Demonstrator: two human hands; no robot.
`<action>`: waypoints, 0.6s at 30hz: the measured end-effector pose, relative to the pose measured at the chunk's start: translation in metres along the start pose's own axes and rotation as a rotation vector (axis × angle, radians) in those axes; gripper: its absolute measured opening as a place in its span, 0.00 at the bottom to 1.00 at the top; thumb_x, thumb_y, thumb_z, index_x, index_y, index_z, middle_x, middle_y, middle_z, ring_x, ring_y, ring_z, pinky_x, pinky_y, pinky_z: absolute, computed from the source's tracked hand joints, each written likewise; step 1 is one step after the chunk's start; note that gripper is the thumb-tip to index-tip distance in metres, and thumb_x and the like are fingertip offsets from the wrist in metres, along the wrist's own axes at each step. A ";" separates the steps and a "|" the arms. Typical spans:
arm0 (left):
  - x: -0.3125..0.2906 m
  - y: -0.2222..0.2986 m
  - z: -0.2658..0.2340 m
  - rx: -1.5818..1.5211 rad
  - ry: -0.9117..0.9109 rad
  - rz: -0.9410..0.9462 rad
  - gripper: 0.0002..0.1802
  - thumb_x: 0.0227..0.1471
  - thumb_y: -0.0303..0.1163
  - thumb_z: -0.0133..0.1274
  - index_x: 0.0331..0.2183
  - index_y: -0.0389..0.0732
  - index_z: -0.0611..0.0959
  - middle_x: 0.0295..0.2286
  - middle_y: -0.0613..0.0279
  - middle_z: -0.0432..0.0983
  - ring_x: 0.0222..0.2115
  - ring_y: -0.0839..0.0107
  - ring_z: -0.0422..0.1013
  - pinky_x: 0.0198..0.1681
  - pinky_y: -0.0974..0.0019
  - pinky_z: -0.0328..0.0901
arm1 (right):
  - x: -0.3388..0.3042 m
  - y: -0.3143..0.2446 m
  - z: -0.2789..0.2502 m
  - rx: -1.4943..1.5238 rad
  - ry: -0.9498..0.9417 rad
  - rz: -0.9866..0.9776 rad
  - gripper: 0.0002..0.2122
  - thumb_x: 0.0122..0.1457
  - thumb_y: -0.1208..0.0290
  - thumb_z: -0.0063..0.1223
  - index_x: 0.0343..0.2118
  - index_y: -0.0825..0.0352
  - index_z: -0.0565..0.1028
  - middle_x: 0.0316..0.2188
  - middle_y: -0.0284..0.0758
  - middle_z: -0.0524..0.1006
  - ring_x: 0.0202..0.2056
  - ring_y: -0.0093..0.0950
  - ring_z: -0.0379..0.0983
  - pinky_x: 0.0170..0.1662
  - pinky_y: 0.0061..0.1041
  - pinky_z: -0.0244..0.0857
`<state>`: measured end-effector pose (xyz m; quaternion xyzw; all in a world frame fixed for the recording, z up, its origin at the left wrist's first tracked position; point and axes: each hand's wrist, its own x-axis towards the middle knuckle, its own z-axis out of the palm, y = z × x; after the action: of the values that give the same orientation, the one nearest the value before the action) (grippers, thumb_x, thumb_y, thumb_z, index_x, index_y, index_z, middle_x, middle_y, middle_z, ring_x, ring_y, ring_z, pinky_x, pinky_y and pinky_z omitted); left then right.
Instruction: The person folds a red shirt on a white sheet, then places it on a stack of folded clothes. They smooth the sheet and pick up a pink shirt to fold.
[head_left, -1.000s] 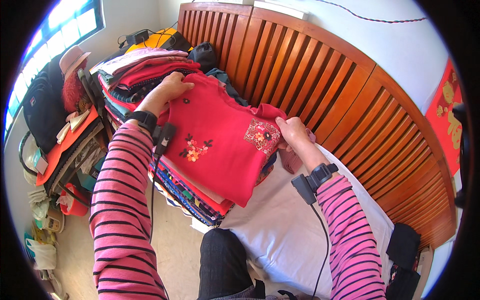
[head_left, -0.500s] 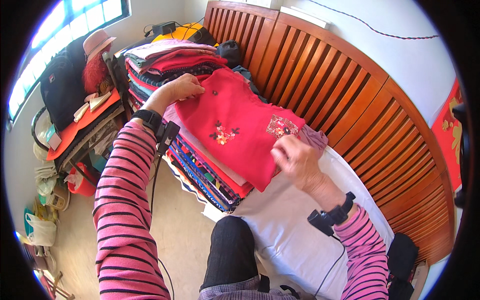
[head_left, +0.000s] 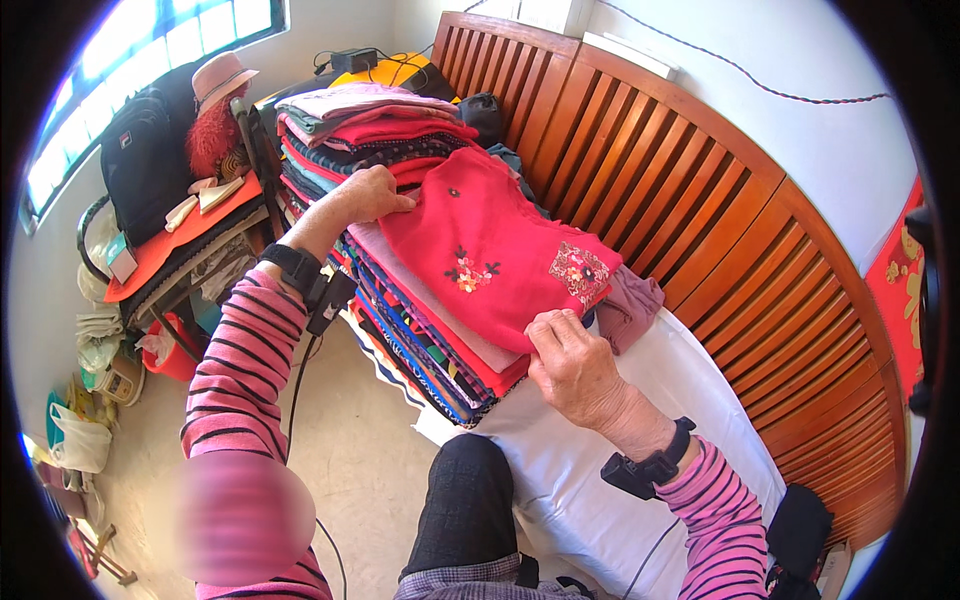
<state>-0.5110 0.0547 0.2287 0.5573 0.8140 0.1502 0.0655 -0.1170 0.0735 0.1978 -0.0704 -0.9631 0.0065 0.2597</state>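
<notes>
A red top [head_left: 490, 225] with flower embroidery and a square patterned patch lies spread over a stack of folded clothes [head_left: 405, 325] beside the bed's edge. My left hand [head_left: 368, 197] is closed on its left edge, thumb and fingers pinched together. At its near right corner, my right hand [head_left: 578, 372] pinches the cloth between thumb and curled fingers. Beneath the top is a pink garment [head_left: 455, 305], its edge showing. A mauve garment [head_left: 632, 305] sticks out at the right. Behind my left hand rises a taller pile of folded clothes [head_left: 365, 125].
A white sheet [head_left: 570, 480] covers the bed, and a slatted wooden headboard [head_left: 690, 190] curves along the right. To the left stand a chair with an orange cloth [head_left: 185, 235], a black backpack [head_left: 150, 150] and a pink hat [head_left: 222, 78]. A red bucket [head_left: 172, 345] is on the floor.
My right hand has moved down and slightly left, now gripping the top's near corner. That corner has been drawn in, and the patterned patch lies flatter. My left hand keeps its hold.
</notes>
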 end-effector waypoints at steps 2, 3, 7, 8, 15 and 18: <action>0.009 -0.004 0.002 0.017 -0.072 -0.038 0.31 0.47 0.58 0.60 0.33 0.35 0.87 0.34 0.46 0.82 0.34 0.50 0.78 0.44 0.54 0.71 | 0.002 0.001 -0.001 0.018 0.006 0.027 0.13 0.47 0.79 0.55 0.39 0.71 0.72 0.37 0.43 0.74 0.42 0.42 0.74 0.44 0.36 0.72; 0.014 -0.006 0.004 0.040 -0.124 -0.033 0.30 0.46 0.58 0.61 0.33 0.36 0.87 0.32 0.48 0.82 0.33 0.51 0.79 0.43 0.55 0.71 | 0.003 0.001 -0.002 0.022 0.016 0.033 0.12 0.48 0.78 0.55 0.37 0.70 0.72 0.36 0.43 0.74 0.41 0.42 0.74 0.43 0.36 0.73; 0.032 -0.015 0.004 0.462 -0.171 0.408 0.26 0.38 0.52 0.66 0.36 0.44 0.86 0.27 0.52 0.81 0.30 0.55 0.79 0.38 0.58 0.72 | 0.012 0.000 -0.010 0.003 0.028 0.065 0.08 0.48 0.78 0.54 0.34 0.69 0.73 0.31 0.40 0.74 0.36 0.39 0.76 0.37 0.36 0.73; 0.036 -0.015 -0.003 0.596 -0.113 0.624 0.24 0.37 0.49 0.67 0.36 0.46 0.86 0.26 0.54 0.80 0.29 0.56 0.79 0.37 0.59 0.72 | 0.016 0.001 -0.013 -0.014 0.057 0.064 0.08 0.48 0.78 0.54 0.33 0.68 0.73 0.31 0.40 0.74 0.36 0.39 0.76 0.36 0.36 0.72; 0.020 0.021 -0.039 -0.340 0.423 -0.157 0.14 0.48 0.32 0.59 0.32 0.29 0.83 0.26 0.44 0.81 0.26 0.52 0.80 0.27 0.55 0.76 | 0.034 0.004 -0.018 -0.116 0.203 -0.013 0.08 0.49 0.76 0.56 0.33 0.67 0.73 0.30 0.39 0.74 0.35 0.39 0.75 0.37 0.35 0.71; -0.006 0.015 -0.027 -0.252 0.145 -0.389 0.16 0.47 0.31 0.59 0.34 0.26 0.83 0.31 0.40 0.81 0.30 0.49 0.81 0.32 0.55 0.77 | 0.031 -0.006 -0.002 -0.083 0.007 -0.019 0.08 0.49 0.75 0.57 0.32 0.67 0.72 0.30 0.39 0.74 0.35 0.38 0.75 0.37 0.34 0.71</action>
<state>-0.5025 0.0494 0.2584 0.3652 0.8834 0.2748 0.1036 -0.1437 0.0715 0.2150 -0.0721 -0.9622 -0.0360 0.2600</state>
